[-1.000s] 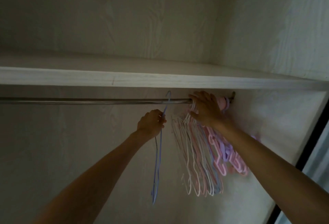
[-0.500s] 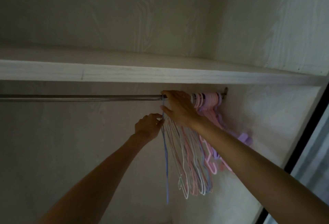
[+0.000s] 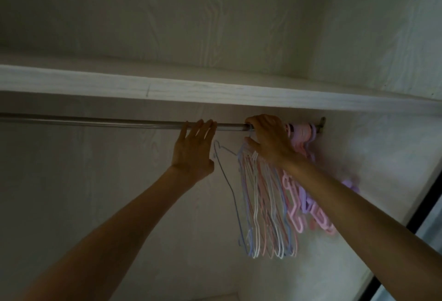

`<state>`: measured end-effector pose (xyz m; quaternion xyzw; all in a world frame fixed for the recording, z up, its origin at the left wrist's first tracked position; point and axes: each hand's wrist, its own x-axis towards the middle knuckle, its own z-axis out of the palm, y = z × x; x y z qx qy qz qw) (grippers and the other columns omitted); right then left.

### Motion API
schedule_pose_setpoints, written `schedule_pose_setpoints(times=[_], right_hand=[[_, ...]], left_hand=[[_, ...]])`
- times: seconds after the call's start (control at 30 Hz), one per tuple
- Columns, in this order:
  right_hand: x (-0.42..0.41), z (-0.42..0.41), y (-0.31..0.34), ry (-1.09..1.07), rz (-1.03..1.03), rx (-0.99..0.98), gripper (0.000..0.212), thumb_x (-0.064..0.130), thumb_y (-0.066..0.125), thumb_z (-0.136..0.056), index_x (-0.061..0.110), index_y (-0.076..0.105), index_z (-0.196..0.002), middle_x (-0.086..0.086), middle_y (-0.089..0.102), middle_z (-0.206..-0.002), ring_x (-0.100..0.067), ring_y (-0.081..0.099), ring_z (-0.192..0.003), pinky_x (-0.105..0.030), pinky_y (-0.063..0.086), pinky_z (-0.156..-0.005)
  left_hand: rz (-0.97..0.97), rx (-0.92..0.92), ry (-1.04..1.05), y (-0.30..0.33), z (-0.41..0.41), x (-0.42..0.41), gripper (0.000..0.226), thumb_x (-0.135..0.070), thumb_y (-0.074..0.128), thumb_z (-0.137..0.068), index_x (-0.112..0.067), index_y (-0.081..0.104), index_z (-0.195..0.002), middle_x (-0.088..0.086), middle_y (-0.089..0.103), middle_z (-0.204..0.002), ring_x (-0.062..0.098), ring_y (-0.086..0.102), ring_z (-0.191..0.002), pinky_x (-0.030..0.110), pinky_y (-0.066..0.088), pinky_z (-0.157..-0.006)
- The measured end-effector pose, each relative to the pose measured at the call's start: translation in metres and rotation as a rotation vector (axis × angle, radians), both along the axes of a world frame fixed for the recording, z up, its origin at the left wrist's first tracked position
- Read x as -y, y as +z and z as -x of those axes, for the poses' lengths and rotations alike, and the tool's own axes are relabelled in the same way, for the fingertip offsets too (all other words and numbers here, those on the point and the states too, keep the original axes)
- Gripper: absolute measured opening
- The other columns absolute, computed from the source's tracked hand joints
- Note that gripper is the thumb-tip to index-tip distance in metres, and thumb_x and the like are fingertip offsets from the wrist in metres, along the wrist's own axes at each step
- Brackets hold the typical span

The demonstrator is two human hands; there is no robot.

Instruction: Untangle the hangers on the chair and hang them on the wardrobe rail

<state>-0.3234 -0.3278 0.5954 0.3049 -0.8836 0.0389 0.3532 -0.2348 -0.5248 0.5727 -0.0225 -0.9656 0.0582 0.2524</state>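
A metal wardrobe rail [image 3: 95, 121] runs under the shelf. At its right end hang several thin hangers [image 3: 267, 205] in white, pink and blue, with thicker pink and purple ones [image 3: 311, 212] behind. My right hand [image 3: 269, 140] curls over the rail and the hanger hooks, thumb underneath. A thin blue hanger [image 3: 229, 188] dangles tilted at the left of the bunch; its hook is hidden by that hand. My left hand [image 3: 193, 150] is raised with straight fingers, fingertips touching the rail, holding nothing.
A white wooden shelf [image 3: 167, 88] sits just above the rail. The wardrobe's back wall and right side wall [image 3: 382, 147] close in the space. A dark door-frame edge [image 3: 406, 241] runs along the lower right. The rail's left stretch is bare.
My left hand let go of the blue hanger and rose to the rail with fingers straightened. The blue hanger now swings next to the bunch. My right hand stays on the hooks.
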Motion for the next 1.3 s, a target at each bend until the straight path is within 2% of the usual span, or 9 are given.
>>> schedule_pose_setpoints(times=[0.17,0.37,0.47,0.57,0.7,0.8,0.93,1.13,1.3], right_hand=[[-0.017,-0.001,0.0,-0.104,-0.006,0.039,0.038,0.024,0.065,-0.081,0.008,0.059,-0.115,-0.013,0.062,-0.114,-0.034,0.054,-0.111,-0.043,0.035,-0.098],[-0.024,-0.027,0.001,-0.202,-0.087,0.129,0.061,0.025,0.057,-0.087,0.014,0.035,-0.143,-0.01,0.042,-0.142,-0.03,0.036,-0.132,-0.043,0.024,-0.109],[-0.03,-0.061,-0.005,-0.155,-0.085,0.094,0.055,0.022,0.057,-0.081,0.01,0.048,-0.134,-0.014,0.05,-0.135,-0.034,0.047,-0.123,-0.046,0.036,-0.103],[-0.051,-0.103,-0.018,-0.135,-0.121,0.08,0.039,0.026,0.05,-0.072,0.014,0.064,-0.106,-0.008,0.063,-0.11,-0.031,0.058,-0.1,-0.04,0.046,-0.088],[-0.095,-0.187,-0.052,-0.263,-0.089,0.139,0.028,0.016,0.062,-0.076,0.013,0.066,-0.104,-0.007,0.064,-0.106,-0.029,0.06,-0.1,-0.036,0.046,-0.082],[-0.138,-0.252,-0.084,-0.416,-0.033,0.301,0.031,0.02,0.053,-0.089,0.016,0.059,-0.119,-0.003,0.057,-0.121,-0.023,0.051,-0.114,-0.035,0.042,-0.091],[-0.205,-0.341,-0.131,-0.631,0.077,0.489,0.028,0.02,0.05,-0.09,0.021,0.06,-0.116,-0.001,0.057,-0.119,-0.021,0.049,-0.116,-0.032,0.04,-0.092],[-0.302,-0.454,-0.188,-0.877,0.269,0.682,0.024,0.018,0.051,-0.09,0.022,0.065,-0.108,-0.001,0.064,-0.113,-0.02,0.057,-0.11,-0.031,0.045,-0.088],[-0.377,-0.513,-0.251,-1.005,0.377,0.913,0.025,0.018,0.05,-0.089,0.026,0.066,-0.107,-0.003,0.065,-0.116,-0.022,0.06,-0.106,-0.03,0.046,-0.085]], left_hand=[[-0.032,0.069,-0.003,0.004,-0.002,0.002,0.1,-0.046,0.061,-0.08,-0.019,-0.004,-0.151,-0.003,-0.003,-0.16,0.016,-0.002,-0.148,0.041,-0.008,-0.119],[-0.104,0.071,0.018,0.004,-0.012,-0.005,0.089,-0.037,0.055,-0.086,-0.014,-0.002,-0.151,0.0,-0.005,-0.16,0.017,-0.003,-0.148,0.041,-0.004,-0.12],[-0.237,-0.038,-0.068,-0.006,-0.033,-0.018,0.074,-0.026,0.055,-0.086,-0.012,0.018,-0.148,0.002,0.018,-0.156,0.019,0.019,-0.144,0.037,0.012,-0.118],[-0.35,-0.078,-0.191,-0.016,-0.057,-0.038,0.055,-0.02,0.056,-0.084,-0.015,0.043,-0.137,0.004,0.05,-0.137,0.025,0.047,-0.123,0.036,0.036,-0.102],[-0.466,0.043,-0.344,-0.03,-0.102,-0.08,0.038,-0.021,0.054,-0.086,-0.024,0.056,-0.123,0.001,0.061,-0.124,0.026,0.058,-0.112,0.034,0.046,-0.092],[-0.516,0.148,-0.414,-0.055,-0.135,-0.118,0.033,-0.02,0.054,-0.084,-0.027,0.061,-0.116,-0.004,0.066,-0.118,0.025,0.06,-0.111,0.033,0.046,-0.092],[-0.518,0.329,-0.592,-0.095,-0.187,-0.184,0.025,-0.021,0.053,-0.082,-0.028,0.066,-0.102,-0.005,0.072,-0.101,0.022,0.066,-0.1,0.032,0.05,-0.09],[-0.515,0.611,-0.679,-0.147,-0.25,-0.289,0.022,-0.022,0.054,-0.084,-0.028,0.067,-0.1,-0.008,0.069,-0.104,0.02,0.063,-0.102,0.024,0.042,-0.086],[-0.472,0.876,-0.625,-0.226,-0.267,-0.367,0.02,-0.025,0.054,-0.083,-0.028,0.069,-0.096,0.0,0.069,-0.11,0.025,0.063,-0.106,0.033,0.048,-0.097]])
